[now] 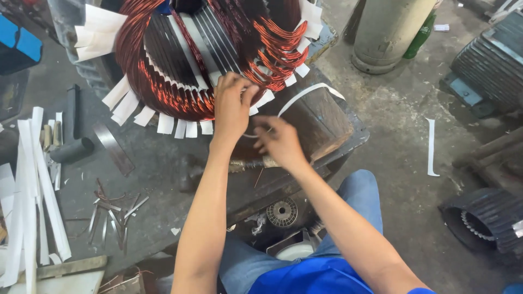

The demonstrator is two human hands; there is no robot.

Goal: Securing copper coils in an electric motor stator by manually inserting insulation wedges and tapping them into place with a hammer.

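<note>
1. Grimy workshop surface (pixel 163 179) carries a large motor stator (pixel 180 60), tilted on its side, with bare concrete floor to the right.
2. Left hand (pixel 231 106): fingers pinched shut on a white paper strip at the stator's near rim, among copper windings (pixel 278 49).
3. Right hand (pixel 280 142): fingers closed on a long white strip (pixel 305 92), curving up over a wooden block (pixel 321 122).
4. Loose paper strips (pixel 38 185) lie far left; metal scraps (pixel 111 215) sit near the surface's near edge.

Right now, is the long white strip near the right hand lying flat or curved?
Curved. The white strip arches over the wooden block from the right hand toward the copper winding.
</note>
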